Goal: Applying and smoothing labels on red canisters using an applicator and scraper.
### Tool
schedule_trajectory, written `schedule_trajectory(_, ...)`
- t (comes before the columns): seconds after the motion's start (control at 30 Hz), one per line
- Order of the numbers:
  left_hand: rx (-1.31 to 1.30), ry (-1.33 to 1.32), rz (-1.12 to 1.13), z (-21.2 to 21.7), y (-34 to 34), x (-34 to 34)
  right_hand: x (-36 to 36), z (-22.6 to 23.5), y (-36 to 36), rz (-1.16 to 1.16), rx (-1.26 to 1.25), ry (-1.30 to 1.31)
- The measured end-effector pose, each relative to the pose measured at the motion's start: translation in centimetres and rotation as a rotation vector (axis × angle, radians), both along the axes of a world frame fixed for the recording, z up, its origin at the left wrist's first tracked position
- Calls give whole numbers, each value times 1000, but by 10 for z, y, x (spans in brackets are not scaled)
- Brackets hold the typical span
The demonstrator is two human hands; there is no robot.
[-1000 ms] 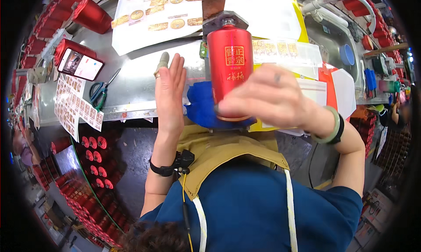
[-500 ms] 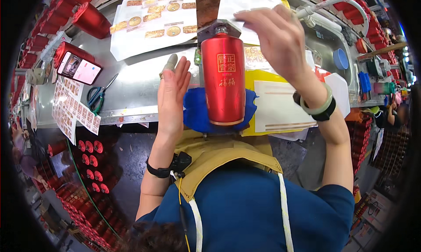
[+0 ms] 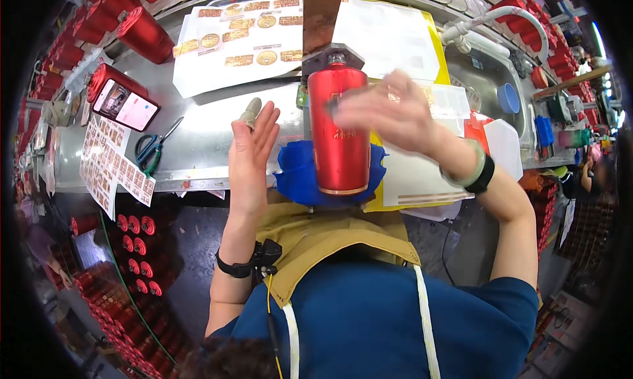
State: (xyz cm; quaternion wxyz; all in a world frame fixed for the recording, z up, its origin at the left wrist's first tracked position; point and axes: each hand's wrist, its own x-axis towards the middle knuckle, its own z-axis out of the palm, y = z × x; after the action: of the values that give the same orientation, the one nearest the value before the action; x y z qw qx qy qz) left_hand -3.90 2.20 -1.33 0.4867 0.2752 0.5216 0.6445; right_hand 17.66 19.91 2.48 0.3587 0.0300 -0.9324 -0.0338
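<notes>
A red bottle [image 3: 341, 164] with a gold emblem lies with its neck away from me, against a dark angular metal block. Its base rests over a blue cloth [image 3: 293, 171] at the bench edge. My right hand [image 3: 395, 118] passes over the bottle's upper half, fingers stretched to the left and smeared by motion. It partly hides the emblem; whether it touches the bottle I cannot tell. A dark patch shows at its fingertips. To the bottle's left, my left hand [image 3: 254, 155] is held up open, holding nothing, apart from the bottle. A pale finger cover [image 3: 250, 111] sits on one finger.
Gold sticker sheets [image 3: 221, 72] lie behind on the metal bench. At left are a phone [image 3: 125, 105] against a red bottle, scissors [image 3: 150, 151] and cut label strips [image 3: 102, 158]. A rusty post [image 3: 322, 19] rises behind the bottle. A sink [image 3: 484, 75] with a tap stands right.
My right hand has come down and left from above the paper at right to over the bottle. My left hand has shifted slightly left and down. The view has tilted slightly.
</notes>
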Motion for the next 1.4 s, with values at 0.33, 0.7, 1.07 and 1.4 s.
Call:
schedule_trajectory(0.33, 25, 2, -55, 3, 1, 13, -6, 12, 38, -355, 24, 174)
schedule_trajectory(0.7, 20, 6, -83, 8, 4, 27, -3, 8, -23, -95, -387, 87)
schedule_trajectory(1.07, -120, 52, -181, 23, 24, 31, 24, 19, -65, 192, -453, -45)
schedule_trajectory(1.4, -157, -159, -417, 9, 60, 37, 80, 8, -68, -427, -508, 291)
